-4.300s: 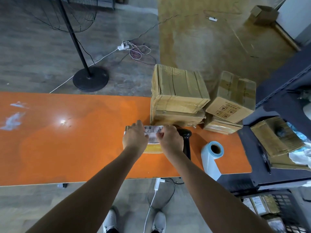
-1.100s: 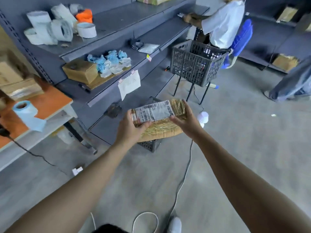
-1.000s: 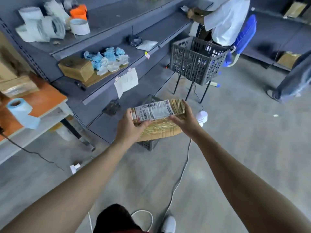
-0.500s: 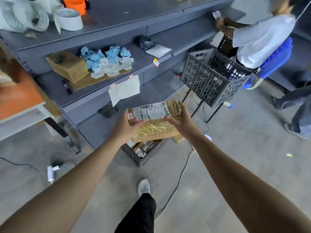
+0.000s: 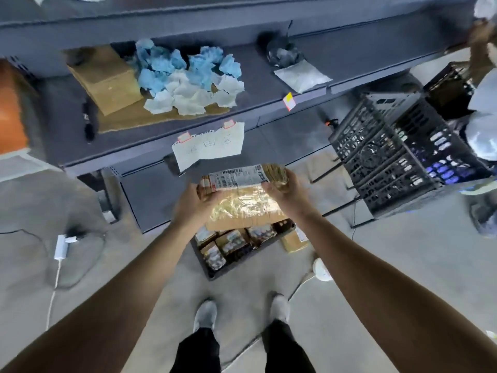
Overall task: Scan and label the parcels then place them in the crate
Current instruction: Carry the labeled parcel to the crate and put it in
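I hold a tape-wrapped brown parcel (image 5: 243, 204) with a white barcode label on its far top face. My left hand (image 5: 195, 203) grips its left end and my right hand (image 5: 286, 188) grips its right end. The parcel hangs above a dark crate (image 5: 212, 274) on the floor. Several labelled parcels (image 5: 234, 242) lie in that crate, and the held parcel hides its far part.
A grey shelf unit (image 5: 255, 111) stands right behind the crate, with a cardboard box (image 5: 106, 79), crumpled blue and white paper (image 5: 188, 76) and a taped paper note (image 5: 209, 145). A raised black crate (image 5: 398, 154) stands right, beside a person in white (image 5: 482, 125). A small box (image 5: 294, 240) and cables lie on the floor.
I turned from the orange table and walked to the shelf with the parcel in both hands. The floor crate now lies directly under the parcel, by my feet.
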### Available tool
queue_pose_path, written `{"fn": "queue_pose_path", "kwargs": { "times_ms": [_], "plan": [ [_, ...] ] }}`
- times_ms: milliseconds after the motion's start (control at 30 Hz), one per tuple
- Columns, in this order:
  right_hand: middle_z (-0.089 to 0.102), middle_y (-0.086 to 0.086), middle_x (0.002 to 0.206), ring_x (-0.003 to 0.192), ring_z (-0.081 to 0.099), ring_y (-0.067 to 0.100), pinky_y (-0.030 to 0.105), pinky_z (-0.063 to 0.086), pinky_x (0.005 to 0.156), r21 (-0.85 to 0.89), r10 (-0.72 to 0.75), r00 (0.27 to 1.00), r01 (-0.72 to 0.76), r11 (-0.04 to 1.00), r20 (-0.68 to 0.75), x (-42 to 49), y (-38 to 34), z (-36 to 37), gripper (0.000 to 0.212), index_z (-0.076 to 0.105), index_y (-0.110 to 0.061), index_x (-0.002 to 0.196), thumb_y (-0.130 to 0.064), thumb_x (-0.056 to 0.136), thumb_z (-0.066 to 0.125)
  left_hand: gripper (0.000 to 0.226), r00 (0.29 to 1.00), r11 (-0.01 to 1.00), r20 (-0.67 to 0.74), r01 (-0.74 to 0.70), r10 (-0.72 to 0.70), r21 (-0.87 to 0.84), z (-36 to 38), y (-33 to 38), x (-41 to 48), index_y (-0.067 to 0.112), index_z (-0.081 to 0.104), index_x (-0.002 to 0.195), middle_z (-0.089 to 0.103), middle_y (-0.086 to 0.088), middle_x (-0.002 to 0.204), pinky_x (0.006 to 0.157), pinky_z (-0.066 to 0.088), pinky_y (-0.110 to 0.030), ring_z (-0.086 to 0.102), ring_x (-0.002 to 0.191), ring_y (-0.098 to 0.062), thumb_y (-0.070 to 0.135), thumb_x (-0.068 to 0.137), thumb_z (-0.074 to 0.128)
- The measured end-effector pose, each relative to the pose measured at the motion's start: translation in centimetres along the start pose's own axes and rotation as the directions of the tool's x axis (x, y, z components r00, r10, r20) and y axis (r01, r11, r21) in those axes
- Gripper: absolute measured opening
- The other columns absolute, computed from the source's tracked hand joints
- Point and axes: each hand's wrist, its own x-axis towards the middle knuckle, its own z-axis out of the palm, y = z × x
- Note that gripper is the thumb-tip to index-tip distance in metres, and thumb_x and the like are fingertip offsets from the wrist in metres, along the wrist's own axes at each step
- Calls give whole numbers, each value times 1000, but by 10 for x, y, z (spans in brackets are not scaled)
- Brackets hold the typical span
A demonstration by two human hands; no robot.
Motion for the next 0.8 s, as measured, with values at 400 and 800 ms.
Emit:
{"fn": "queue_pose_path", "kwargs": {
  "times_ms": [400, 800],
  "plan": [
    [45, 1, 149, 127, 52, 24, 47, 45, 104, -203, 119, 966, -72, 977, 231, 148, 210, 67, 106, 31, -39, 147, -97, 59, 48, 15, 887, 899, -226, 338, -403, -278, 166, -151, 93, 31, 56, 94, 67, 8, 91, 75, 51, -35, 63, 82, -19, 37, 88, 67],
    [23, 11, 161, 143, 33, 31, 37, 28, 111, -282, 87, 906, 37, 959, 414, 226, 393, 208, 115, 0, -35, 154, -58, 73, 77, 114, 875, 880, -191, 467, -445, 86, 256, -350, 173, 20, -9, 154, 30, -12, 155, 97, 43, -33, 45, 131, -31, 43, 80, 74]
  ]
}}
